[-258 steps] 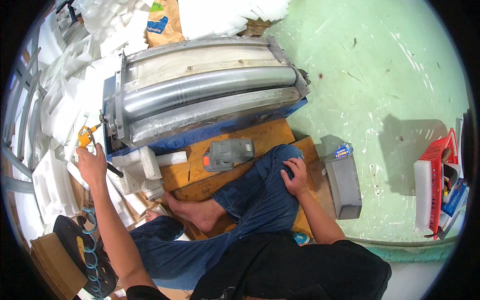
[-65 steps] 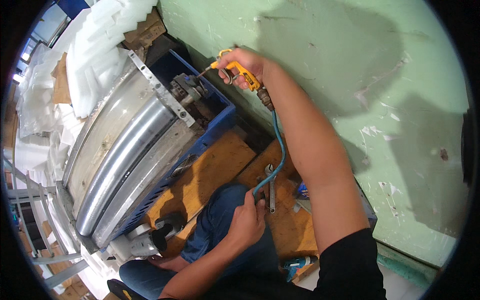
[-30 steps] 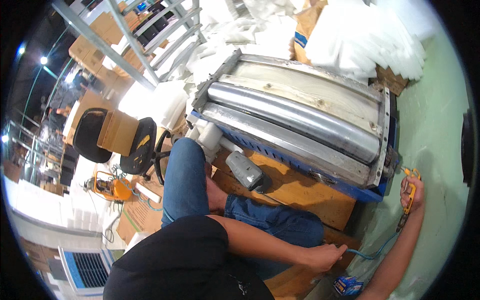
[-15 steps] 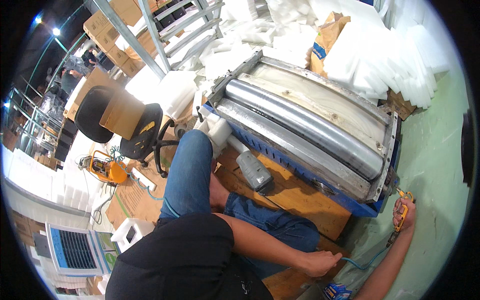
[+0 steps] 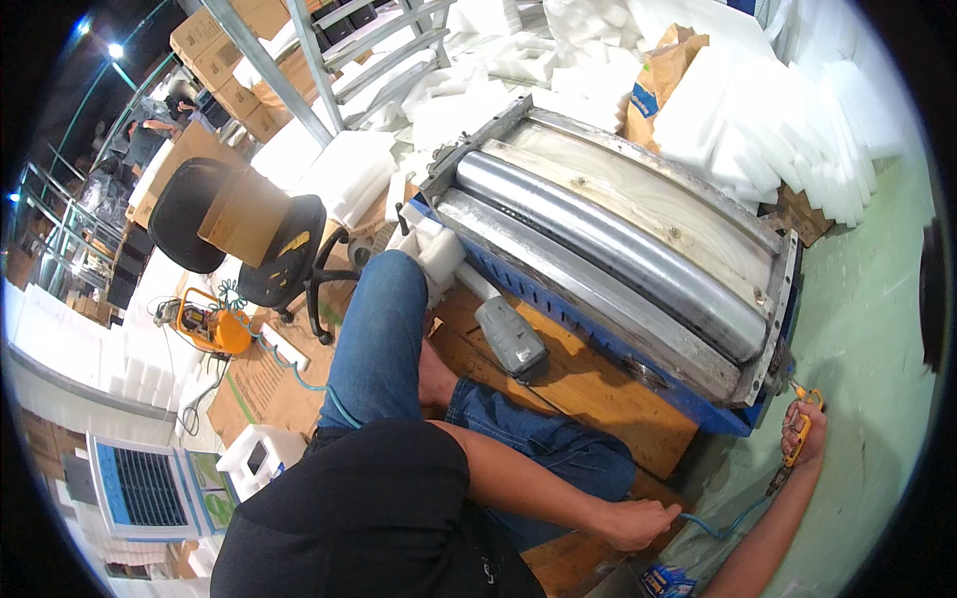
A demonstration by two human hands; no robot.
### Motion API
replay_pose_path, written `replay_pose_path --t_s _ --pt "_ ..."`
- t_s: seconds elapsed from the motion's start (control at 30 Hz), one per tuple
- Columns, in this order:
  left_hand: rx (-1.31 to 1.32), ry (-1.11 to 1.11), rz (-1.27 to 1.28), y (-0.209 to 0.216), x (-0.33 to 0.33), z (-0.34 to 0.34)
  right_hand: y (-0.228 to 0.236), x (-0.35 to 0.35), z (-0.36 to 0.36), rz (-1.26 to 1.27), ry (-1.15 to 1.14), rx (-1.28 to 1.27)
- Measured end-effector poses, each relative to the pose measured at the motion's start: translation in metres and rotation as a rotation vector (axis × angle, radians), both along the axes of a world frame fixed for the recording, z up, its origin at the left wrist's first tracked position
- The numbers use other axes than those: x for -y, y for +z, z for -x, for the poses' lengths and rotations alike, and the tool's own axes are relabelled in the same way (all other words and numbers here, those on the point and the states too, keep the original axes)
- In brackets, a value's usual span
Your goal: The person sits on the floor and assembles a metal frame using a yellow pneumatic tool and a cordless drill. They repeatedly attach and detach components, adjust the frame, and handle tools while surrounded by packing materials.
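My right hand point(image 5: 809, 435) is wrapped round the handle of a yellow air blow gun point(image 5: 797, 450) beside the right end of a machine. The nozzle points up toward the machine's end corner, close to it. My left hand point(image 5: 641, 524) is closed on the teal air hose point(image 5: 710, 527), which runs across to the blow gun's base. The machine has a long shiny metal roller point(image 5: 618, 261) in a metal frame above a blue body point(image 5: 720, 417). Behind the roller lies a pale, stained panel point(image 5: 638, 206).
A grey motor point(image 5: 511, 339) sits beside my bent knee, over wooden boards point(image 5: 623, 429). To the left are an office chair point(image 5: 284, 249) with a cardboard piece, and an orange compressor point(image 5: 227, 332). White foam sheets point(image 5: 738, 120) and a brown paper bag point(image 5: 666, 80) lie behind the machine.
The view has shifted slightly. Both hands keep their holds on the blow gun and hose, and their places by the machine are nearly the same.
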State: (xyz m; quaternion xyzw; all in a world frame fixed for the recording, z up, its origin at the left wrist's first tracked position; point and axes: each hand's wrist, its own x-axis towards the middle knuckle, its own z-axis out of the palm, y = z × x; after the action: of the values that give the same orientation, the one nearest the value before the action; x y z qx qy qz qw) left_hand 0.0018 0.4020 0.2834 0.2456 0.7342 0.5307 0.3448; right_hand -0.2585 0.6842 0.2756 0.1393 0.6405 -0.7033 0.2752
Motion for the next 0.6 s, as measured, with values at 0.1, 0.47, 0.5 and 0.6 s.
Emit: replay_pose_path --t_s 0.1,0.47,0.5,0.6 --pt "-0.028 0.019 -0.029 -0.021 -0.01 -0.006 -0.004 -0.006 0.003 0.022 0.057 -0.013" --pt "0.02 -0.021 0.089 0.002 -0.009 -0.004 -0.002 -0.021 -0.011 0.13 0.048 -0.013" --pt "0.104 0.006 0.115 0.005 -0.006 0.0 -0.017 -0.021 -0.002 0.21 0.052 -0.019" --pt "0.058 0.03 0.061 -0.024 -0.011 -0.007 0.011 0.015 -0.001 0.109 0.082 -0.058"
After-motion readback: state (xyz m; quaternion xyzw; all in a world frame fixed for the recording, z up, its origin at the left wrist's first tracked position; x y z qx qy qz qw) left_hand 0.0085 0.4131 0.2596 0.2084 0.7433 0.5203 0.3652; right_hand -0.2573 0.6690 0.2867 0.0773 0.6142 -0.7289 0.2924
